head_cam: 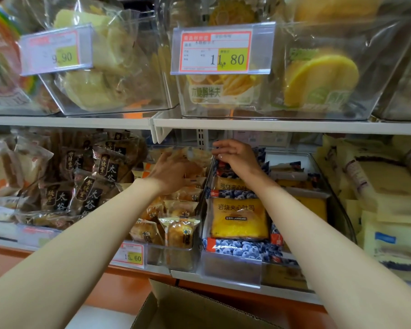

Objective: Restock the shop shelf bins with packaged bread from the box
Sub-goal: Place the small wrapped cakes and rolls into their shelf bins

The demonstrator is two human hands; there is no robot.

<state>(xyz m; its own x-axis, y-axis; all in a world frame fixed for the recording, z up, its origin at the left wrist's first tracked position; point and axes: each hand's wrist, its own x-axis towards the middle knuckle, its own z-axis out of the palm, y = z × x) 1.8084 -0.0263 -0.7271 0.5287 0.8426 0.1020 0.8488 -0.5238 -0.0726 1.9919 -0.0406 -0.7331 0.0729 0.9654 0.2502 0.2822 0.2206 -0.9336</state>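
Packaged bread (239, 219) stood in rows in the clear bins of the lower shelf: blueberry toast packs in the toast bin (230, 269), and small round pastry packs (179, 233) in the pastry bin (176, 260) just to its left. The cardboard box (176, 309) sat below the shelf edge with a flap up, its inside out of sight. The right hand (235, 156) was at the back of the toast bin, fingers curled down over the top edge of the rear toast pack (220, 168). The left hand (170, 173) was deep in the pastry bin, its back to the camera, against a clear pack at the rear. Blur and the hand itself hid its fingers, so whether it gripped that pack could not be told.

The main risk was the crowding. Both forearms passed over the front rows, and a brush from either could tip an upright front pastry pack over the low front wall. A hard push might buckle the rear toast pack or ride it over the divider between the bins.

White shelf boards (271, 125) carried the bins above an orange base panel (119, 288). The upper shelf held more clear bins behind price tags (215, 52). Dark-wrapped cakes (90, 186) lay to the left and pale yellow packs (389, 186) to the right.
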